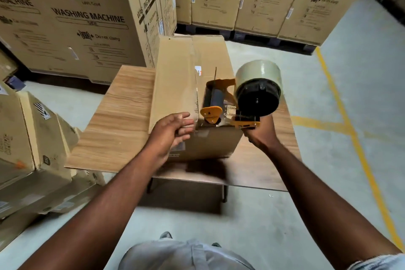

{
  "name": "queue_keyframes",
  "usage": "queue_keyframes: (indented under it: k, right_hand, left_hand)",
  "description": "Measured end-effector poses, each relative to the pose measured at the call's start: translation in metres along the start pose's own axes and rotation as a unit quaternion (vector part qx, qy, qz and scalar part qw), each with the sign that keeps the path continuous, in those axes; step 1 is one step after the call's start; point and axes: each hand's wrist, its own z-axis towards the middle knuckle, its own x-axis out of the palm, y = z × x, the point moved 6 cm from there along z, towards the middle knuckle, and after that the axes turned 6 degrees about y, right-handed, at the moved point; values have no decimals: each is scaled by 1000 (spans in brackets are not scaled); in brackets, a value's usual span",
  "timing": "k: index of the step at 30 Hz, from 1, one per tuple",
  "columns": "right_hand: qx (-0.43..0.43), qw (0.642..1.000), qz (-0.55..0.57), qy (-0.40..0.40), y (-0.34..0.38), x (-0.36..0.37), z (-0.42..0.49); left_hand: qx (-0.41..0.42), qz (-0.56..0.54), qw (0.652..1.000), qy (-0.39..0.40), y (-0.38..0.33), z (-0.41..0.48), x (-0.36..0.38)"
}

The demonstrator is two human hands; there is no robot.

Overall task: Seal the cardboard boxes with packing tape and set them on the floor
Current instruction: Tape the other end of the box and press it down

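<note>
Right grip [259,136] clenches tape dispenser [258,97] on cardboard box [175,76]; left grip [173,131], fingers straight, touches box alongside; washing-machine cartons [87,17] beyond.

Standing on grey floor [285,215]: wood-grain table [118,120]. Sitting mid-top, reaching toward far edge: one cardboard box [175,76].

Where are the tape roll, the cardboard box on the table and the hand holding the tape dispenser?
tape roll [259,71]: head view, pale outer winding.
cardboard box [175,76]: head view, left top flap.
right hand [260,136]: head view, back of the hand, gripping the tape dispenser [247,124].
</note>
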Motion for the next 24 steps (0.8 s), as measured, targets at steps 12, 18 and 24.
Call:
queue_keyframes:
  k: [12, 18, 24]
  right_hand:
    - [-123, 985, -50, 108, 54, 41, -9]
    - [-133, 981, -92, 111, 59, 43, -5]
    - [-81, 981, -86, 155, 48, 56, 7]
  left_hand:
    - [-146, -366, 917, 65, 33, -38, -4]
    - [-127, -354, 923, 86, 36, -37, -22]
    - [-80, -221, 971, -35, 29, -30, -31]
